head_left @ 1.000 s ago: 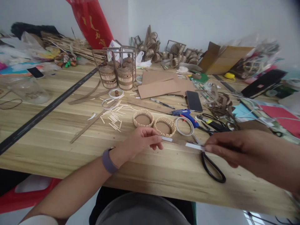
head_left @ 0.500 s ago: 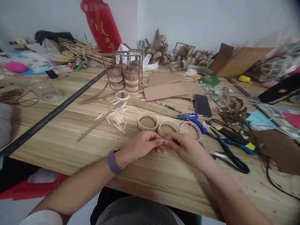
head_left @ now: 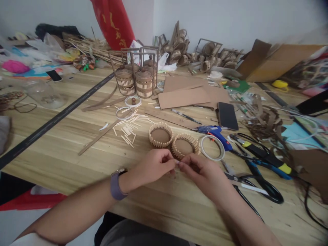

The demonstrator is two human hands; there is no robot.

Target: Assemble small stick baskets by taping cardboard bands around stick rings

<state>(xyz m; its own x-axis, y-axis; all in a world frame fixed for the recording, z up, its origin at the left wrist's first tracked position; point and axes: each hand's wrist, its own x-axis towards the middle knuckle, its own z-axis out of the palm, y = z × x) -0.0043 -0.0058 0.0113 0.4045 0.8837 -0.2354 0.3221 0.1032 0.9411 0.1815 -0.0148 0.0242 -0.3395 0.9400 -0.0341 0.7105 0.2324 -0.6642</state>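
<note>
- left hand (head_left: 151,168), right hand (head_left: 206,174): both narrow, pinching a small pale piece (head_left: 177,162) between them, near two stick-walled cups (head_left: 151,138).
- judged step: working the piece; next move calls for fine control.

Bare L hand (head_left: 151,169), w/ purple watch band (head_left: 117,187), & bare R hand (head_left: 206,176) meet at the fingertips, pinching a tiny whitish bit (head_left: 177,162), mostly hid. Just past them, 2 small round pale-stick cups w/ brown floors (head_left: 161,136) sit side by side on the light wood table (head_left: 159,201). R of cups: flat white tape ring (head_left: 217,159), blue glue gun (head_left: 219,135), black-handled metal scissors (head_left: 237,179). L: short pale loose sticks (head_left: 127,130). Behind: flat black phone (head_left: 227,116), brown card sheets (head_left: 184,97).
</note>
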